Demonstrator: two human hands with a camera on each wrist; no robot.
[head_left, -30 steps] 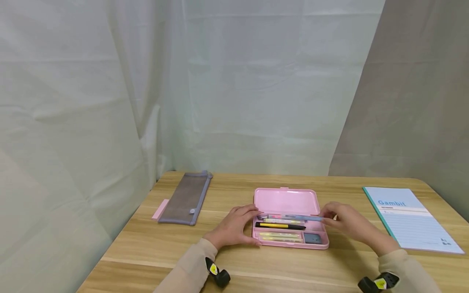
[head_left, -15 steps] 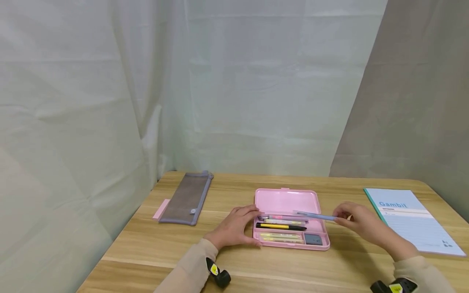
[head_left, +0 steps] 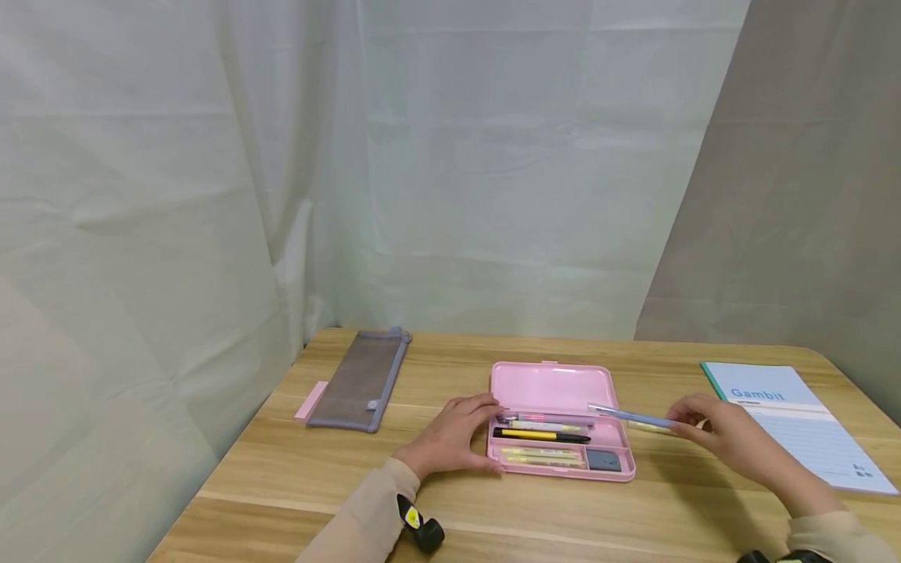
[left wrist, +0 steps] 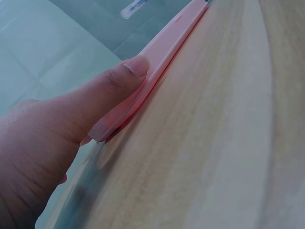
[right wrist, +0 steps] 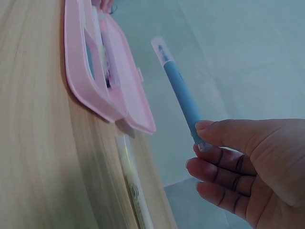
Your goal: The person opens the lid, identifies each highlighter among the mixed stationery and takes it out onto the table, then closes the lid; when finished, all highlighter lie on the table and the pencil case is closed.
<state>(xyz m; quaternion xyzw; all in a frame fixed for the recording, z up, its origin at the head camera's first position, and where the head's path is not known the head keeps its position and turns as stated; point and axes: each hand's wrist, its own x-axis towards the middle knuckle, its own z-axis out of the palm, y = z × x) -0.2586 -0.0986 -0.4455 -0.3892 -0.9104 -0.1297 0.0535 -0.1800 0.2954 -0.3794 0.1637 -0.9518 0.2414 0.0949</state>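
My left hand [head_left: 450, 438] holds the left end of an open pink pencil case [head_left: 552, 385], thumb on its front wall and fingers at the back. In the left wrist view the thumb lies against the pink wall. My right hand [head_left: 725, 434] pinches a blue pen [right wrist: 183, 98] with a clear cap by one end. The pen hangs in the air at the case's right side, its capped end pointing left. Inside the case lie a black-and-yellow pen [head_left: 538, 435], several pale slim pens [head_left: 542, 453] and a dark grey block [head_left: 603, 460] in the small front-right compartment.
A pale yellow pen [right wrist: 136, 188] lies on the wooden table [head_left: 338, 500] right of the case, beneath the blue pen. A grey mesh zip pouch [head_left: 355, 383] sits at the left over a pink strip [head_left: 310, 402]. At the right is a notebook [head_left: 795, 422].
My right hand has lifted the blue pen out of the case and carried it to the right, uncovering the pens beneath. The left hand stays at the case's left end.
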